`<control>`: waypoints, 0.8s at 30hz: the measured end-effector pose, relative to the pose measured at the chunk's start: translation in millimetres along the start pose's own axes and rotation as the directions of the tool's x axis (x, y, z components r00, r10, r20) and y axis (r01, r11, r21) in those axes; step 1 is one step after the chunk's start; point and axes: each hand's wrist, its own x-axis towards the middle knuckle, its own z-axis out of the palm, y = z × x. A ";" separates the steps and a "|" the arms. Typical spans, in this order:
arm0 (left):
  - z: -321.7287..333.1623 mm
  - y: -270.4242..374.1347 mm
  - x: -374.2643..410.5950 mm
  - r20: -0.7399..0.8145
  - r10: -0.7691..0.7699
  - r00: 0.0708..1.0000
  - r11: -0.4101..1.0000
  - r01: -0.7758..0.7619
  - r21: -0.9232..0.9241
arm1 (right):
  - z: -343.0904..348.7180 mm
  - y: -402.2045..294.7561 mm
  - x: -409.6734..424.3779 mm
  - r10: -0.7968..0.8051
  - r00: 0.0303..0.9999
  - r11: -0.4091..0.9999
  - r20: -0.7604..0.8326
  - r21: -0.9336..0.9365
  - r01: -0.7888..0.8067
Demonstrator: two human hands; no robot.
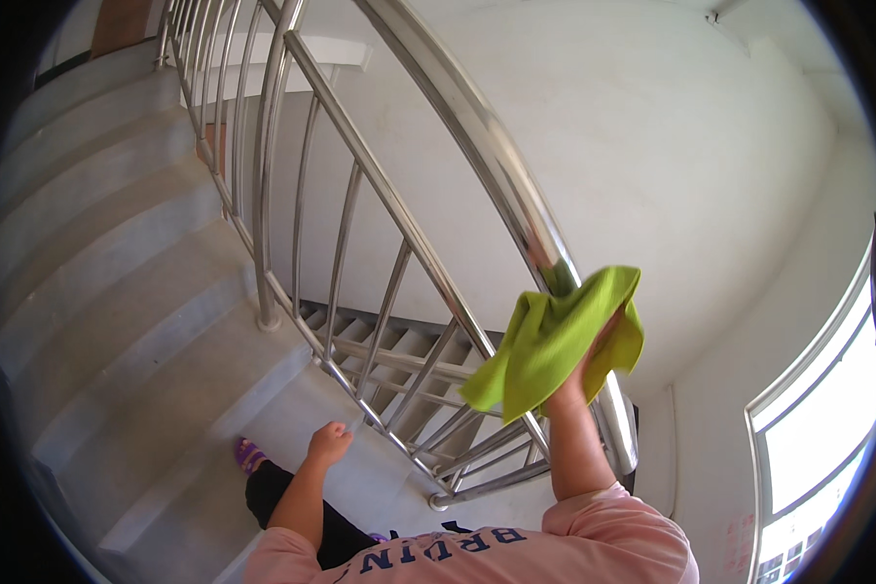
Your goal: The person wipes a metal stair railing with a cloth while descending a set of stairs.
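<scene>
A lime-green cloth (555, 343) drapes over the polished metal handrail (504, 146) of a staircase. My right hand (604, 339) is on the cloth at the rail; the cloth hides most of its fingers. Above the cloth, the rail's shiny surface shows a green reflection. My left hand (330, 442) hangs low over the steps with its fingers curled in and touches nothing. Nothing can be seen in it.
Concrete steps (139, 306) rise at the left, where my foot in a purple sandal (249, 455) stands. Metal balusters (343, 248) line the stair edge. A lower flight (401, 358) shows through them. A bright window (817, 423) is at the right.
</scene>
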 end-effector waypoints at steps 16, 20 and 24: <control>2.8 10.5 -1.1 -0.029 -0.003 1.000 1.000 0.003 0.023 | 12.7 -33.6 129.9 -0.119 0.890 0.938 0.440 0.344 -0.044; 5.7 6.7 3.8 -0.017 -0.007 1.000 1.000 0.008 0.030 | 27.4 -78.2 154.4 -0.142 0.898 0.979 0.417 0.193 0.065; 4.4 3.3 5.6 -0.016 0.003 1.000 0.999 -0.003 0.034 | 36.4 -128.9 178.3 -0.203 0.880 0.976 0.429 0.162 0.146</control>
